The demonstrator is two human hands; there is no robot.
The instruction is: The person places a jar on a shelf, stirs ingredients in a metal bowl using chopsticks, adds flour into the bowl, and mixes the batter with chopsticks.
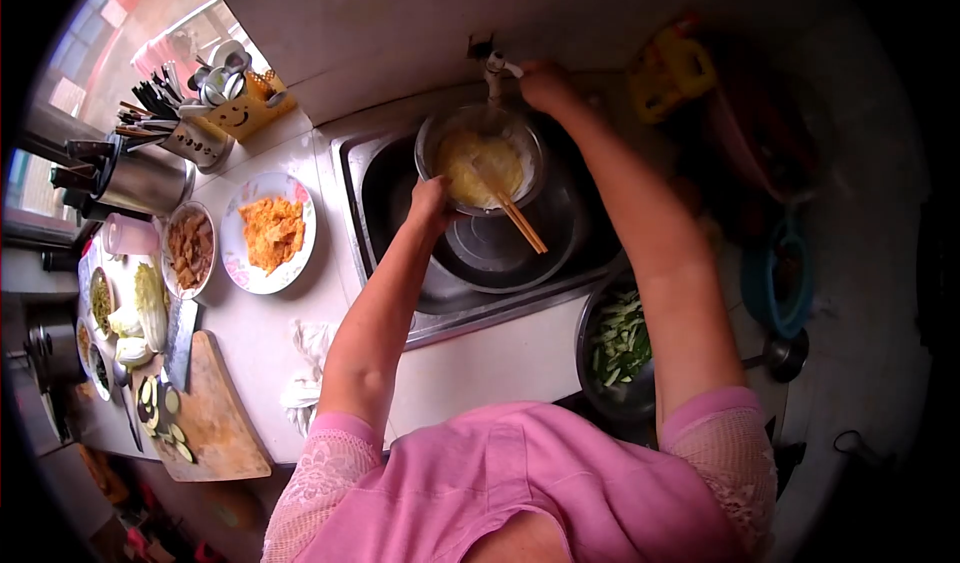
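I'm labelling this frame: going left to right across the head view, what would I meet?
Cabbage, oval dish, floral plate, left hand, tap, right hand, pan of greens, blue basin.

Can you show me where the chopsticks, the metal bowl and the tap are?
Chopsticks [524, 227]: head view, on the bare sticks outside the bowl.
Metal bowl [537, 151]: head view, on its inner wall, right side of the picture.
Tap [494, 84]: head view, on its pale body.
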